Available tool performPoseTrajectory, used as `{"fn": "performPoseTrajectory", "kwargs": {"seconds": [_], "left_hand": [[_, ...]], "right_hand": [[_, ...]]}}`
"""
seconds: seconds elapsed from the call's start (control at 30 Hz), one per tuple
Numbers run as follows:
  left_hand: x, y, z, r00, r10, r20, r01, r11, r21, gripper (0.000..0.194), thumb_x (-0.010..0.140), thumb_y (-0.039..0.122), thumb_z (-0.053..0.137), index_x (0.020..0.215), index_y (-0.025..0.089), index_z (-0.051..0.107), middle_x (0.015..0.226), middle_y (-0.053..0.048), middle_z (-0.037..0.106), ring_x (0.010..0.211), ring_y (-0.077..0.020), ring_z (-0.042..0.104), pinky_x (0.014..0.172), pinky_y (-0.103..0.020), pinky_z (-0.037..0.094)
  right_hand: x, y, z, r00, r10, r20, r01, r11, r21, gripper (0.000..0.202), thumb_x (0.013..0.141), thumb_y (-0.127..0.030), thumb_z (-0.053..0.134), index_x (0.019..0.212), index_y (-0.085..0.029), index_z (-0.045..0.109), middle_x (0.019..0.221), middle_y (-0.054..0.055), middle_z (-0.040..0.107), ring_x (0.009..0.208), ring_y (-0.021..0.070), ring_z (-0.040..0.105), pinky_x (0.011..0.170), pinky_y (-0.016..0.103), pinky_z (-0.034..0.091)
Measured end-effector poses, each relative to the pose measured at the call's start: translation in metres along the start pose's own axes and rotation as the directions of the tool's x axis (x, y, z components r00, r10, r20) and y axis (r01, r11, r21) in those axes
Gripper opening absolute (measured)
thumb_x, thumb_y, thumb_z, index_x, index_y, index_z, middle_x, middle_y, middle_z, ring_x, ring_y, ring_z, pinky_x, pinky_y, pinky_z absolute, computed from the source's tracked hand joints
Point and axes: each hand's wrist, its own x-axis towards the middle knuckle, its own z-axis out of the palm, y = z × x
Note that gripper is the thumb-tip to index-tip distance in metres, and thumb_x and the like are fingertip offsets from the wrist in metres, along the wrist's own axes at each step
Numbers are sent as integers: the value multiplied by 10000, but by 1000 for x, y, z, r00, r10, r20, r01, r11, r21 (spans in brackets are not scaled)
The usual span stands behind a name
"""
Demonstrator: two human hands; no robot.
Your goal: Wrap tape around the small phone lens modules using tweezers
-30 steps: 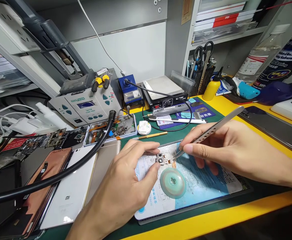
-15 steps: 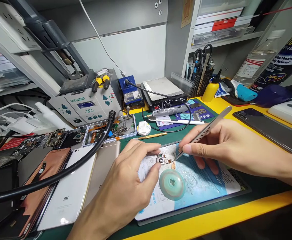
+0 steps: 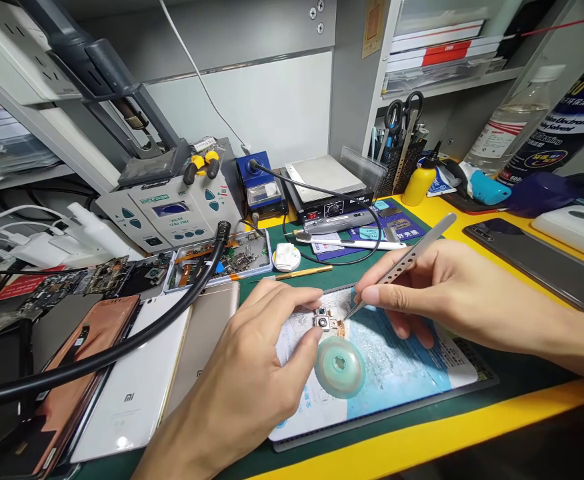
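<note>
A small dual phone camera module (image 3: 323,321) lies on the printed sheet (image 3: 402,363), with its short flex cable pointing right. The thumb and index finger of my left hand (image 3: 257,360) close on the module's left side and steady it. In my right hand (image 3: 417,290) I grip metal tweezers (image 3: 406,261) between thumb and fingers. Their tips reach down to the flex cable, beside a small coil of copper-coloured braid (image 3: 341,329). Whether the tips pinch the cable is too small to tell. A translucent green disc (image 3: 341,380) sits just below the module.
Phone panels (image 3: 132,380) and a thick black hose (image 3: 122,353) lie to the left. Behind are a tray of circuit boards (image 3: 222,257), a hot air station (image 3: 172,210), a brass-coloured pen tool (image 3: 305,272) and a toothbrush (image 3: 352,243). A dark phone (image 3: 537,260) lies at right.
The tweezers and right hand have shifted slightly left toward the module. The green disc appears a little further left and tilted. My left hand stays in place.
</note>
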Motion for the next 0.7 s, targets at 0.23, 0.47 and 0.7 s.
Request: {"fn": "performPoseTrajectory", "kwargs": {"seconds": [0.23, 0.47, 0.7], "left_hand": [[-1, 0, 0, 1000, 4, 0, -4, 1000, 0, 285, 941, 111, 649, 1188, 253, 648, 1135, 12, 712, 1108, -155, 633, 1006, -249, 467], [2, -1, 0, 1000, -2, 11, 2, 1000, 4, 303, 940, 106, 642, 1203, 256, 641, 1144, 15, 713, 1120, -153, 628, 1015, -245, 459], [1, 0, 0, 1000, 3, 5, -3, 1000, 4, 296, 939, 101, 638, 1195, 250, 643, 1131, 18, 704, 1103, -146, 627, 1008, -231, 452]], "right_hand": [[-2, 6, 6, 997, -78, -26, 77, 996, -35, 263, 848, -449, 816, 914, -195, 797, 552, -20, 653, 419, 95, 550, 360, 157, 436], [-3, 7, 7, 995, -95, -26, 95, 996, -2, 275, 831, -466, 833, 929, -213, 789, 546, -28, 653, 432, 100, 560, 369, 158, 445], [-5, 1, 11, 985, -164, -49, 162, 986, -41, 213, 809, -385, 860, 866, -192, 791, 527, -45, 622, 430, 84, 523, 368, 166, 396]]}}
